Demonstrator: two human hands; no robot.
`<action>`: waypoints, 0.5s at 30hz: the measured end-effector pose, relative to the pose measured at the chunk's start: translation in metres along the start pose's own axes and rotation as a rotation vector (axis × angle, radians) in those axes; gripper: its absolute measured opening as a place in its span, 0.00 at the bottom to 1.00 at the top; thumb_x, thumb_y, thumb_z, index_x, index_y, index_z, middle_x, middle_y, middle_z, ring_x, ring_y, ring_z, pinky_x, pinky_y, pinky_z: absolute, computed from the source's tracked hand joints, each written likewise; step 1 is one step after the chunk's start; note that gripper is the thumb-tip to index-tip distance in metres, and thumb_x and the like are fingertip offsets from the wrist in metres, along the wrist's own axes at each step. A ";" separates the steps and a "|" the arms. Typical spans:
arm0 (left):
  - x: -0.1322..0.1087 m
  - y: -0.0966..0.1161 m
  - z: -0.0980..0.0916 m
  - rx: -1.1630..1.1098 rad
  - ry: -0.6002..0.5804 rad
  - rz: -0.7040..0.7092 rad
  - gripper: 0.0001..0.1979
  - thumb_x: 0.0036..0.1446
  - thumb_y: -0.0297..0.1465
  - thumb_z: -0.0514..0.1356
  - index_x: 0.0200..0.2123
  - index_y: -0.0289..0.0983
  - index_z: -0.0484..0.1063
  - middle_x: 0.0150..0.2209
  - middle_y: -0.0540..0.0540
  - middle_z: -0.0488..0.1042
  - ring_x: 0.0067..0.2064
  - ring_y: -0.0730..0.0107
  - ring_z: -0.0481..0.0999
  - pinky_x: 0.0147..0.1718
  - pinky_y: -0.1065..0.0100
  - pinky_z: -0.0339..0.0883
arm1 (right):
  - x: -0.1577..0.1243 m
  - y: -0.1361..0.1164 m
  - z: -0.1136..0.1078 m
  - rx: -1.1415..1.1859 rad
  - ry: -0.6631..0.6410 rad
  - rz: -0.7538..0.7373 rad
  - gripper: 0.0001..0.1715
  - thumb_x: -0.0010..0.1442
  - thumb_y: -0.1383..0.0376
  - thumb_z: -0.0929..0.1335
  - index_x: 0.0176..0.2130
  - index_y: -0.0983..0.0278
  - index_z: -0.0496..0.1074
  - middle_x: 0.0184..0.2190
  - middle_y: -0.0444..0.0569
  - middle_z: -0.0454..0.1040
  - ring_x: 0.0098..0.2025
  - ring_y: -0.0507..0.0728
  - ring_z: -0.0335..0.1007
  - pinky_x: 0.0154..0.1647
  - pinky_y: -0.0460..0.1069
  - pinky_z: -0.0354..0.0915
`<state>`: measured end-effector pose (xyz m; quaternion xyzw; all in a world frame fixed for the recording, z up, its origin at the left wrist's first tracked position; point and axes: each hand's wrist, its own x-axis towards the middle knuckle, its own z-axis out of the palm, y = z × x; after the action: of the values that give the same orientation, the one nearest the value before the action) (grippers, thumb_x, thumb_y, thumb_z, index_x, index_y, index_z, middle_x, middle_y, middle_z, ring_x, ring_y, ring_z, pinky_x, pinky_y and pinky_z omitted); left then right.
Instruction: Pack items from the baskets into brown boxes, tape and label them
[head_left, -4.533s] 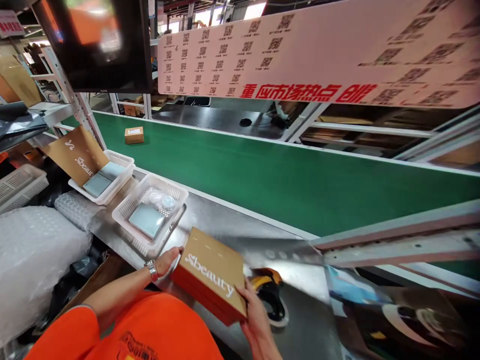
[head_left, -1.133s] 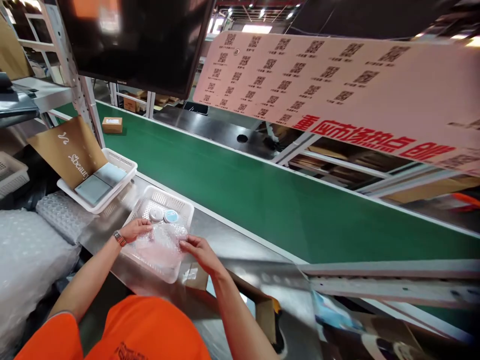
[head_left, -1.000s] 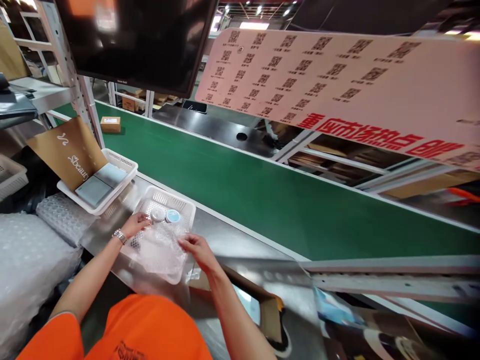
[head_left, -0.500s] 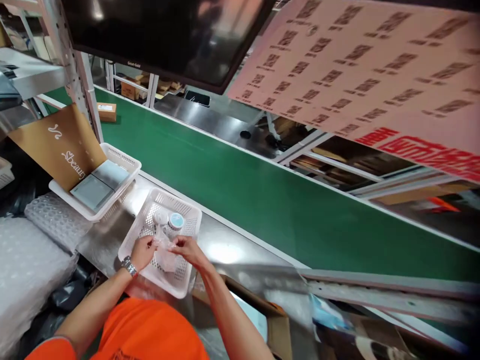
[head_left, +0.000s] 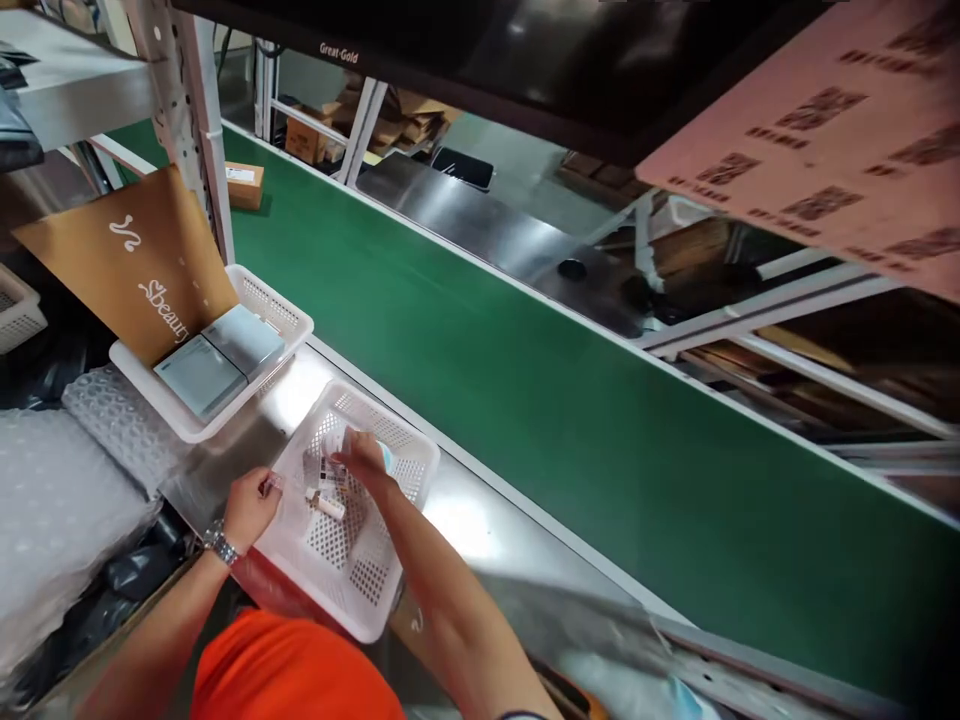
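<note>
A white perforated plastic basket [head_left: 367, 600] lies tilted in front of me. My right hand [head_left: 364, 460] reaches into its far half, fingers closed on a small white jar [head_left: 332, 442] that they partly cover. Just behind that hand a jar with a blue lid [head_left: 386, 457] peeks out. A printed label [head_left: 333, 472] shows below the white jar, and a small white tube-like item [head_left: 328, 505] lies nearer to me. At the basket's left rim, my left hand [head_left: 251, 508] has its fingers curled together, with a clear scrap at the fingertips that I cannot make out.
To the left, a second white basket [head_left: 191, 432] holds pale flat boxes [head_left: 201, 375] and an upright brown card [head_left: 142, 270]. Bubble wrap [head_left: 67, 520] lies beside it. Beyond the metal bench [head_left: 469, 525] runs a green conveyor belt [head_left: 480, 370]; a monitor [head_left: 450, 70] overhangs it.
Both hands held a clear plastic bag over the basket; now they are apart. My left hand moved to the left rim, my right hand forward onto the white jar. The view shifted.
</note>
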<state>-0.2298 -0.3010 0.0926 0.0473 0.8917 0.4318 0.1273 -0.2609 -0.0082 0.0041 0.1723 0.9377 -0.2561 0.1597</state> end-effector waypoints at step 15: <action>0.026 0.016 0.015 0.029 -0.060 -0.036 0.07 0.63 0.28 0.62 0.32 0.38 0.80 0.31 0.48 0.80 0.33 0.68 0.75 0.37 0.68 0.61 | -0.025 0.072 -0.042 0.205 -0.038 0.285 0.35 0.41 0.60 0.84 0.48 0.65 0.78 0.62 0.65 0.73 0.48 0.65 0.79 0.52 0.56 0.72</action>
<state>-0.2515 -0.2747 0.0916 0.0462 0.8943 0.4149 0.1611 -0.2187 0.0661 0.0172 0.3140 0.8695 -0.3284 0.1938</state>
